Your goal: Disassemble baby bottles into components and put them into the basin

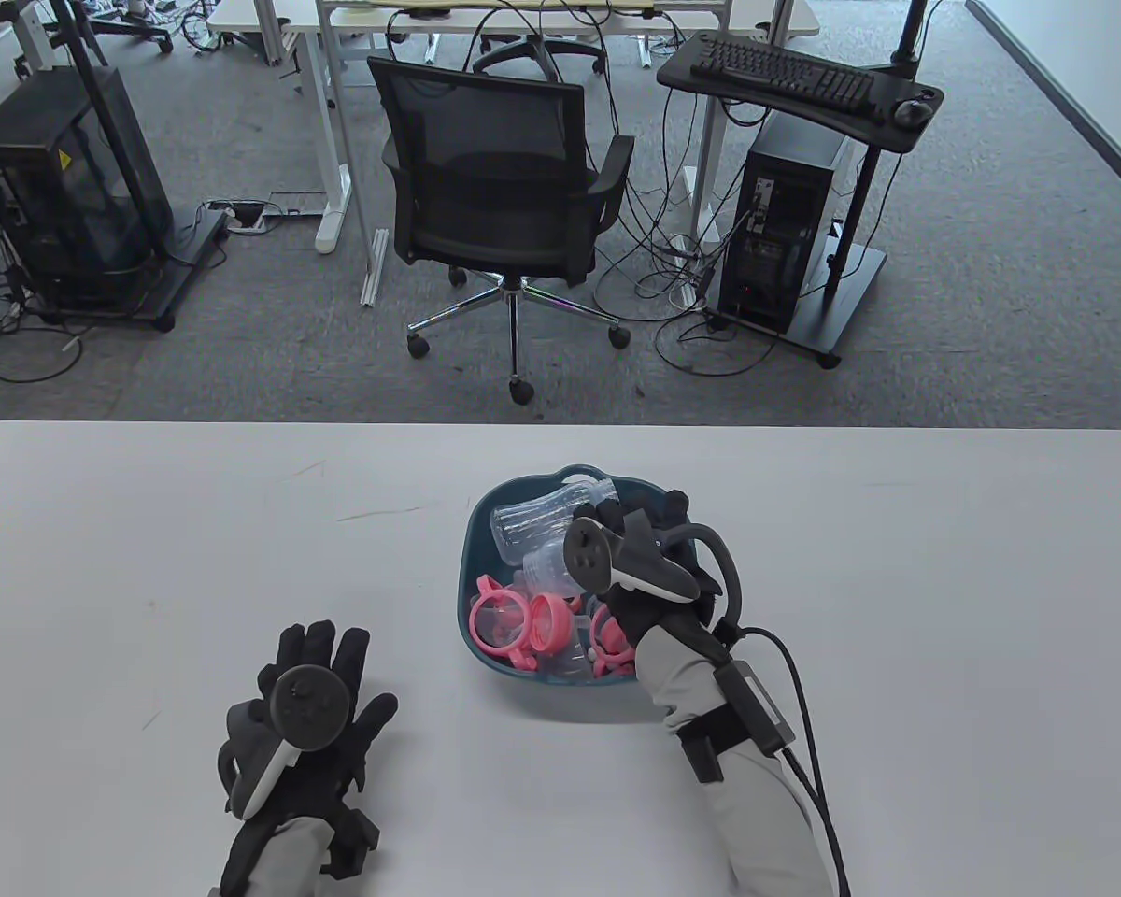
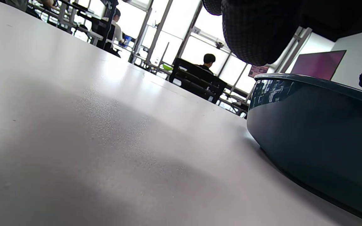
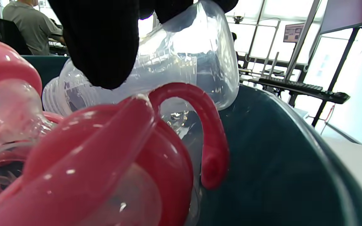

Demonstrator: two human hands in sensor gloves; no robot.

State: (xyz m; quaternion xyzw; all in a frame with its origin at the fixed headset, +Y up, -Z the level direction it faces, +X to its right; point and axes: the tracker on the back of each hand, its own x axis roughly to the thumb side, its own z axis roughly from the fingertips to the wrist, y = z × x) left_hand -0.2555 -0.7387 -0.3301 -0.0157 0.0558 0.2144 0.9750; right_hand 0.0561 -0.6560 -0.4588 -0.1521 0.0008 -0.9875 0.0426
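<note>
A dark teal basin (image 1: 461,579) stands on the white table (image 1: 196,561), right of centre. Inside lie clear bottle bodies (image 1: 532,516), pink handled rings (image 1: 500,624) and clear teats. My right hand (image 1: 640,519) reaches down into the basin's right half. In the right wrist view its gloved fingers (image 3: 99,40) grip a clear bottle body (image 3: 193,53) that lies on a pink handled ring (image 3: 105,150) against the basin wall (image 3: 278,163). My left hand (image 1: 327,673) lies flat on the table, left of the basin and nearer to me, fingers straight and empty. The left wrist view shows its fingers (image 2: 253,31) and the basin's outer wall (image 2: 309,135).
Beyond the table's far edge stand a black office chair (image 1: 500,187) and a computer cart (image 1: 785,234) on the carpet. The basin is the only object on the table.
</note>
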